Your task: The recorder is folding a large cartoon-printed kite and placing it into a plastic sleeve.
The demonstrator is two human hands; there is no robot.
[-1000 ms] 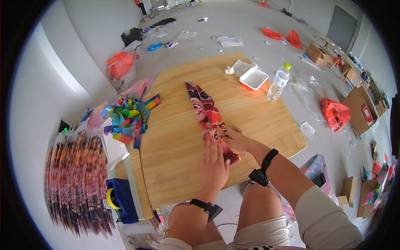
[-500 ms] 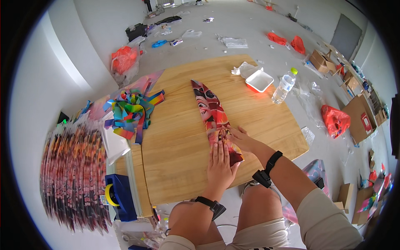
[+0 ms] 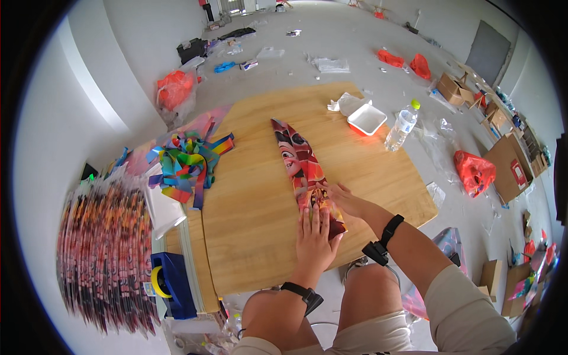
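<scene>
A long, narrow folded sheet printed in red and black with a cartoon face lies on the wooden table. Its pointed end is away from me. My left hand rests flat on the near end, fingers stretched out. Just beyond it, my right hand presses on the sheet's right edge with extended fingers, some partly hidden. Neither hand grips anything.
Rainbow ribbons lie at the table's left, above a thick stack of similar printed pieces. A blue tape dispenser stands nearby. A white-lined tray and a water bottle are at the far right.
My hands stay on the folded sheet, and the left fingers are a little more spread. The whole view has shifted slightly; the sheet lies as before.
</scene>
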